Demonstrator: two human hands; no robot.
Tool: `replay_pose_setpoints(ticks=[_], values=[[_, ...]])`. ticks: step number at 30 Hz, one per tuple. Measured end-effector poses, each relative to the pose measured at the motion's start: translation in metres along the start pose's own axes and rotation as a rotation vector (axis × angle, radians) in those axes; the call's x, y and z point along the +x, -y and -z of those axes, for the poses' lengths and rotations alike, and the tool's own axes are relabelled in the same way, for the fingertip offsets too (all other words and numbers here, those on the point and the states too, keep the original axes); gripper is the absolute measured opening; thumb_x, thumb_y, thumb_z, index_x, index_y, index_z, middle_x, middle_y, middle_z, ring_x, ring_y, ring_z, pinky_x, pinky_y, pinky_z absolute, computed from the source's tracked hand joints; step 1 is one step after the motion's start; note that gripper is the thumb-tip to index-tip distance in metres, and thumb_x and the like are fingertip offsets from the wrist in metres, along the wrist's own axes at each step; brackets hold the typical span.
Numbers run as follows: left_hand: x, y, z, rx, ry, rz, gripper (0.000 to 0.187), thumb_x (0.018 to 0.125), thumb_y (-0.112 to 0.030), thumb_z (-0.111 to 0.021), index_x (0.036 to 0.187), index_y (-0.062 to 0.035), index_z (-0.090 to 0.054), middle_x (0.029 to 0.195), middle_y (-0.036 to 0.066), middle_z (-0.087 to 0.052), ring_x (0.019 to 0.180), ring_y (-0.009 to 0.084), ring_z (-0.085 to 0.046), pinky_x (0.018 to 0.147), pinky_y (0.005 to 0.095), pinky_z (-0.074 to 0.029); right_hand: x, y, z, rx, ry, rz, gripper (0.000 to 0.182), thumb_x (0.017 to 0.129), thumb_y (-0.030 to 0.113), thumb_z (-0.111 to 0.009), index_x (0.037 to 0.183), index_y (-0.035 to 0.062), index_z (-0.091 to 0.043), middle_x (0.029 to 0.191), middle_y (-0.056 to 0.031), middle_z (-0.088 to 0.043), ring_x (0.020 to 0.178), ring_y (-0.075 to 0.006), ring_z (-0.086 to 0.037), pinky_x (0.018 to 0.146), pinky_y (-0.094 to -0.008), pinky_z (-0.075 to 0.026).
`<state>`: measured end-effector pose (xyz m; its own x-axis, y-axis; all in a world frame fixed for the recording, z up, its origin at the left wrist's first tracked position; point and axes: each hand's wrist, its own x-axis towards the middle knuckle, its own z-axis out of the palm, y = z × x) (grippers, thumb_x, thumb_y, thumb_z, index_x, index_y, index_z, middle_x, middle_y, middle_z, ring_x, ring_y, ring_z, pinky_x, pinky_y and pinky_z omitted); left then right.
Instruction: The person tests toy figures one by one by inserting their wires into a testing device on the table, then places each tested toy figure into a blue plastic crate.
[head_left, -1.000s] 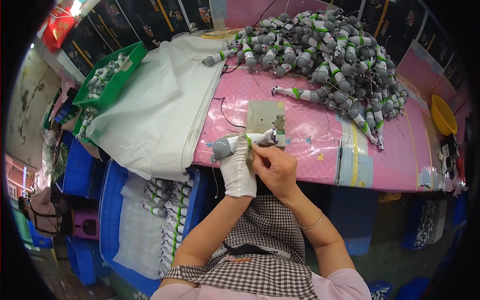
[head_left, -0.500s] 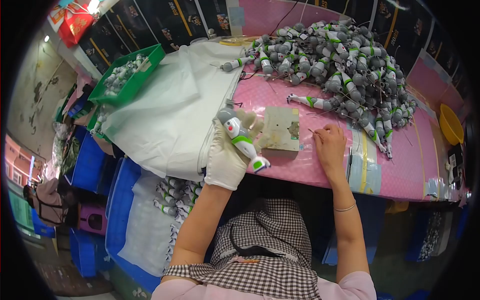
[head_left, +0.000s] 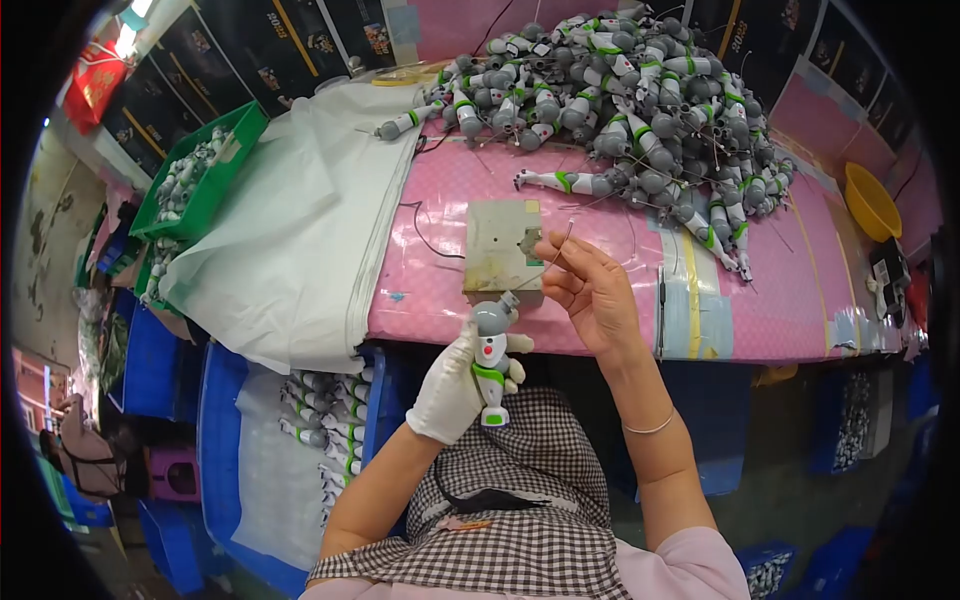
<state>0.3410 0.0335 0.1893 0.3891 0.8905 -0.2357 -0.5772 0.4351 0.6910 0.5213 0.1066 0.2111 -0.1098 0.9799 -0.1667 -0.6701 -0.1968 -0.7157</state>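
Note:
In a white glove, my left hand (head_left: 455, 387) grips a white, grey and green toy arm (head_left: 490, 350) below the near edge of a grey metal box (head_left: 490, 245). The toy arm's grey ball end points up toward the box, its green-marked end down. Bare, my right hand (head_left: 595, 290) is raised at the box's right side, thumb and fingertips pinching a thin wire (head_left: 567, 235). A single toy arm (head_left: 565, 183) lies behind the box, beside a large pile of similar arms (head_left: 650, 110).
White sheeting (head_left: 290, 210) covers the table's left part, with a green crate (head_left: 205, 175) of parts beyond it. Below left stands a blue bin (head_left: 225, 440) with more toy arms. A yellow bowl (head_left: 872, 203) is at the right. A person (head_left: 90, 445) is at far left.
My left hand has lowered toward me, turning the toy arm more upright. My right hand has lifted off the pink table and moved left with the thin wire. The camera view has shifted.

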Motion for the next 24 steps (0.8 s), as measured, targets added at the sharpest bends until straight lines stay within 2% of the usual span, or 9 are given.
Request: replay_pose_setpoints(ticks=[2,4,5,7,9,13,16,19,24], values=[[-0.003,0.0,-0.004,0.053,0.007,-0.012,0.054,0.095,-0.048,-0.039,0.119,0.0001,-0.047,0.103,0.013,-0.06,0.074,0.0134,-0.058,0.065,0.0261,-0.049,0.002,0.002,0.007,-0.004,0.023,-0.004,0.026,0.089,0.013,-0.057,0.109,-0.0043,-0.059,0.09,-0.0096,-0.066,0.06,-0.01,-0.061,0.055,-0.0223,-0.053],[-0.004,-0.001,-0.009,0.329,-0.078,0.04,0.047,0.091,-0.041,-0.053,0.114,-0.0002,-0.049,0.094,0.011,-0.061,0.073,0.0123,-0.059,0.064,0.0239,-0.047,0.005,0.004,0.016,-0.01,0.045,-0.009,0.026,0.088,0.012,-0.057,0.108,-0.0052,-0.059,0.087,-0.008,-0.066,0.057,-0.009,-0.059,0.051,-0.0211,-0.05],[-0.003,0.001,-0.005,0.448,-0.092,0.091,0.039,0.087,-0.031,-0.063,0.107,0.0002,-0.051,0.083,0.008,-0.06,0.071,0.011,-0.059,0.062,0.023,-0.046,0.008,0.005,0.021,-0.041,0.072,-0.015,0.022,0.088,0.013,-0.058,0.103,-0.0027,-0.061,0.081,-0.0054,-0.064,0.053,-0.0074,-0.053,0.047,-0.0192,-0.044],[-0.001,0.004,-0.009,0.535,-0.138,0.093,0.034,0.087,-0.028,-0.063,0.105,0.0001,-0.052,0.08,0.007,-0.06,0.069,0.0109,-0.058,0.061,0.0231,-0.046,0.015,0.0,0.025,-0.076,0.098,-0.031,0.018,0.087,0.014,-0.059,0.098,-0.0003,-0.064,0.076,-0.0029,-0.062,0.049,-0.0059,-0.048,0.043,-0.0174,-0.037],[0.005,0.004,-0.009,0.585,-0.168,0.079,0.028,0.088,-0.022,-0.062,0.103,0.0001,-0.053,0.076,0.006,-0.06,0.066,0.0112,-0.059,0.06,0.024,-0.048,0.026,-0.008,0.027,-0.671,-0.003,0.23,0.016,0.086,0.015,-0.058,0.085,0.0009,-0.066,0.064,0.0016,-0.055,0.047,-0.0036,-0.039,0.044,-0.0184,-0.029],[0.019,-0.007,-0.016,0.415,-0.219,-0.111,0.023,0.089,-0.017,-0.06,0.104,-0.0001,-0.053,0.086,0.007,-0.06,0.074,0.0121,-0.06,0.068,0.0263,-0.052,0.052,-0.013,0.046,-0.921,0.112,0.351,0.017,0.083,0.013,-0.057,0.076,0.0014,-0.066,0.06,0.003,-0.052,0.051,-0.0024,-0.039,0.045,-0.0204,-0.03],[0.031,-0.019,-0.011,0.299,-0.215,-0.076,0.029,0.09,-0.023,-0.061,0.107,-0.0011,-0.052,0.091,0.006,-0.059,0.08,0.0143,-0.06,0.074,0.0296,-0.053,0.061,-0.005,0.044,-1.026,0.19,0.304,0.016,0.081,0.012,-0.055,0.072,0.0019,-0.064,0.059,0.0031,-0.051,0.053,-0.0026,-0.04,0.046,-0.0217,-0.031],[0.036,-0.03,-0.013,0.093,-0.159,0.023,0.032,0.091,-0.026,-0.059,0.109,-0.0012,-0.051,0.091,0.005,-0.058,0.081,0.0156,-0.061,0.075,0.031,-0.053,0.064,0.01,0.035,-1.008,0.265,0.091,0.017,0.08,0.014,-0.055,0.07,0.0031,-0.063,0.061,0.0016,-0.056,0.054,-0.0025,-0.041,0.046,-0.0204,-0.031],[0.044,-0.029,-0.009,0.115,-0.143,0.009,0.034,0.091,-0.03,-0.058,0.11,-0.0027,-0.052,0.094,0.007,-0.059,0.084,0.0196,-0.062,0.081,0.036,-0.053,0.078,0.019,0.037,-0.938,0.399,-0.15,0.022,0.083,0.019,-0.052,0.069,0.0048,-0.061,0.059,0.0018,-0.055,0.048,-0.0039,-0.042,0.045,-0.0196,-0.033]])
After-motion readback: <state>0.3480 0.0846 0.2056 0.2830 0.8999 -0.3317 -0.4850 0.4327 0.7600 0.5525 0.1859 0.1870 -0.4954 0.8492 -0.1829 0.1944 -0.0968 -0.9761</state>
